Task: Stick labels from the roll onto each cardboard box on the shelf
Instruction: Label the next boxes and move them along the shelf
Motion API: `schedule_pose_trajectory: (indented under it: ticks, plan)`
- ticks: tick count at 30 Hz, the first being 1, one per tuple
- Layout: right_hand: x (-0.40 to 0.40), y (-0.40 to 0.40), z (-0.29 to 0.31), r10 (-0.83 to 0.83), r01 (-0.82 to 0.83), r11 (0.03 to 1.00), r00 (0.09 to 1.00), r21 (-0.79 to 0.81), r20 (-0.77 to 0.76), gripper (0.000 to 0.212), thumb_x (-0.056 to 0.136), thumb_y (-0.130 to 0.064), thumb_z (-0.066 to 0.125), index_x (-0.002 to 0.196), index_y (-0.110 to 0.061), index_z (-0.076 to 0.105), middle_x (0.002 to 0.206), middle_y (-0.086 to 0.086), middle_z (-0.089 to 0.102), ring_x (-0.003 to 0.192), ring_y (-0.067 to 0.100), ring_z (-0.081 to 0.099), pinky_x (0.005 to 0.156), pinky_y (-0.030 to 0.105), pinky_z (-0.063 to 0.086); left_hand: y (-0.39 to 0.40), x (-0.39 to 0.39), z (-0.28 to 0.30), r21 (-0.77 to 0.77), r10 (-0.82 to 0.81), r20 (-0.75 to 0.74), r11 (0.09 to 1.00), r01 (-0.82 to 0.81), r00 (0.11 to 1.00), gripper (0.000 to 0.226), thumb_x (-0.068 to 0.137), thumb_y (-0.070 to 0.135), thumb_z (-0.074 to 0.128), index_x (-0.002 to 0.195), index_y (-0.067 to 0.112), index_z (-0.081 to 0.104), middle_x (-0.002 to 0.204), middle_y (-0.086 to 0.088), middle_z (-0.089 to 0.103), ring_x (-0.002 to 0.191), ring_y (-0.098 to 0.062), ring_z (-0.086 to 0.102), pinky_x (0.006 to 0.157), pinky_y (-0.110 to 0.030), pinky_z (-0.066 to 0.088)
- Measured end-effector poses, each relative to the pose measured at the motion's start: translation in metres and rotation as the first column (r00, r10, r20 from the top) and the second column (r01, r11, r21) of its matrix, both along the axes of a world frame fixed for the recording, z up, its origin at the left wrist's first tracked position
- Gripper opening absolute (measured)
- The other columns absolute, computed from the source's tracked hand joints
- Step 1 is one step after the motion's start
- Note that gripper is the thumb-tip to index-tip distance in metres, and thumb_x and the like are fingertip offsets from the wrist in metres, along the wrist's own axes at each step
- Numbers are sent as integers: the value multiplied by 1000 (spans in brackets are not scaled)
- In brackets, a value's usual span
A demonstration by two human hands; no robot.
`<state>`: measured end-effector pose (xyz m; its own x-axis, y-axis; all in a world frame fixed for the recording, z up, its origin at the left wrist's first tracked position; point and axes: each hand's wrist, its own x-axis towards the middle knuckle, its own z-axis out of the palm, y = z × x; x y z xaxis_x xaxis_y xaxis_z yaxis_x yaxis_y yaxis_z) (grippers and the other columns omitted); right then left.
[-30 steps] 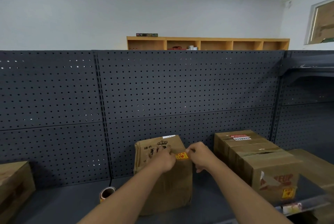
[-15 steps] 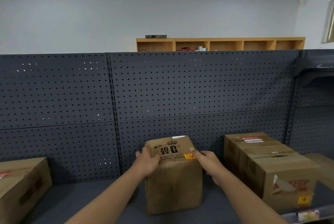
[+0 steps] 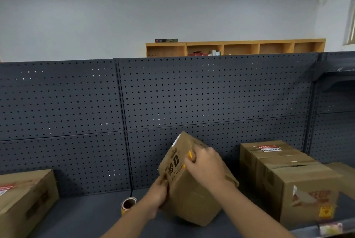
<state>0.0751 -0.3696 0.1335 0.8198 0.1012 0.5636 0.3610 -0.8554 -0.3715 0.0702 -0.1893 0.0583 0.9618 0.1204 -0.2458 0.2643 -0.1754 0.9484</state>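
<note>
Boxes line the grey shelf (image 3: 86,216), and the one in play is the middle box (image 3: 192,195), tipped over on one bottom corner, its printed face turned up and to the left! The left hand (image 3: 157,195) has its fingers clamped round the lower left edge, and the right hand (image 3: 207,166) lies over the upper side, fingers curled onto the top edge right beside a small yellow label (image 3: 190,156) that shows at the fingertips. Both hands are gripping the box, no doubt about it. It looks light: two hands balance it on a corner with ease, and the creased, dented cardboard looks soft, likely to give under a hard squeeze. The edges and corners look like the best hold, where the walls are stiffest, and flat panels are best for pressing a label down. Around it: the label roll (image 3: 128,204) stands on the shelf just left of the left wrist, close enough to be knocked if the box swings down that way. A bigger box (image 3: 288,184) sits well to the right, already carrying a yellow sticker low on its front, and another box (image 3: 25,201) sits well apart at the far left. The pegboard back wall (image 3: 192,93) stands close behind the tipped corner.
</note>
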Motion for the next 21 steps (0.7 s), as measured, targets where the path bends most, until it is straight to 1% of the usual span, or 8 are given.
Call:
schedule_pose_trajectory:
  ticks: [3,5,7,8,13,17,18,21]
  plan:
    - [-5,26,-3,25,-20,980,999,-196,27,31,97,-40,44,82,-21,63,87,-5,66,96,19,57,95,38,49,3,15,-36,47,4,33,999,-6,999,50,101,43,49,146,21,52,140,-9,62,122,-26,60,112,-43,46]
    - [-6,40,-15,56,-52,958,998,-281,4,34,99,-39,44,101,-18,71,104,-2,71,109,22,55,103,40,44,-4,2,-24,-18,53,6,998,-53,999,38,94,49,55,119,22,64,124,-8,68,109,-25,65,94,-42,55]
    - [-5,53,-33,66,-77,938,997,-339,-43,39,99,-39,46,115,-14,71,116,3,70,117,25,53,105,42,42,-9,-15,4,-70,74,-19,995,-75,997,29,108,41,43,99,21,62,103,-3,66,94,-16,61,69,-31,47]
    - [-5,58,-42,62,-72,934,997,-351,-40,42,98,-39,45,119,-13,70,121,4,70,118,26,53,103,43,42,-6,-12,6,-100,97,-39,990,-100,995,34,110,42,38,98,23,63,100,-2,67,92,-15,60,68,-32,45]
    - [-9,59,-46,136,-152,954,988,-259,-77,48,100,-44,39,120,-13,70,125,4,68,124,25,50,106,43,40,6,-4,10,-248,122,-24,961,-124,992,48,102,62,44,113,27,76,107,-6,79,109,-28,70,99,-50,56]
    - [-7,31,-26,213,-196,975,961,109,-176,41,101,-54,41,88,-25,67,94,-5,62,100,13,54,91,38,51,-7,-7,24,-184,53,75,982,-38,996,40,106,55,42,129,31,63,119,7,71,109,-12,62,90,-39,52]
    - [-5,20,-23,174,-153,977,975,148,-140,35,101,-51,44,90,-27,67,93,-7,61,98,11,55,89,36,52,-13,-8,29,-175,51,106,984,-31,993,34,107,51,44,135,35,52,123,9,66,106,-8,60,84,-33,49]
    - [9,-20,-26,-31,51,974,995,221,-96,18,100,-35,56,108,-25,69,99,-9,60,100,11,58,88,32,55,-22,0,35,-88,37,190,996,-20,981,54,107,38,50,156,32,29,138,4,58,110,-10,59,80,-25,46]
